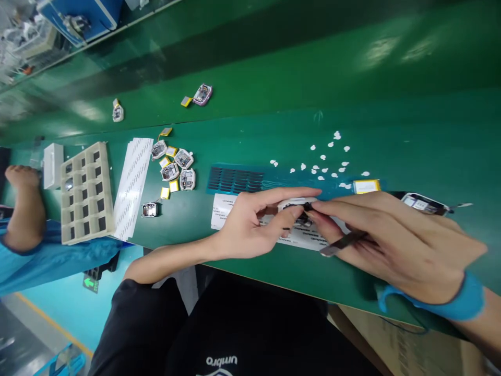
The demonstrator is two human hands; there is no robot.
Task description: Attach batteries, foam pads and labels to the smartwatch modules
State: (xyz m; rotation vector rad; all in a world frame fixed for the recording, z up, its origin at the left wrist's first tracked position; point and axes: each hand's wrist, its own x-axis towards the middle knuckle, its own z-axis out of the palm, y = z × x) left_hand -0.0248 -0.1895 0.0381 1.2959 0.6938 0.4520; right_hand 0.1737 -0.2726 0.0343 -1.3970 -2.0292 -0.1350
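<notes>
My left hand [248,224] pinches a small white watch-like module [296,204] above a printed white sheet [223,211] on the green bench mat [274,271]. My right hand [403,245] holds dark tweezers [343,243], their tips at the module's dark centre. The fingers hide most of the module. Just beyond my right fingers lies a flat yellow battery [367,186]. Past my right hand sits a dark open device [425,203] with a thin lead.
Several similar modules [183,177] and yellow batteries lie left of my hands, beside a white adhesive strip sheet [131,188] and a beige compartment tray [86,193]. White scraps [324,162] and a dark mesh sheet [235,180] lie ahead. A co-worker's arm [23,209] is at far left.
</notes>
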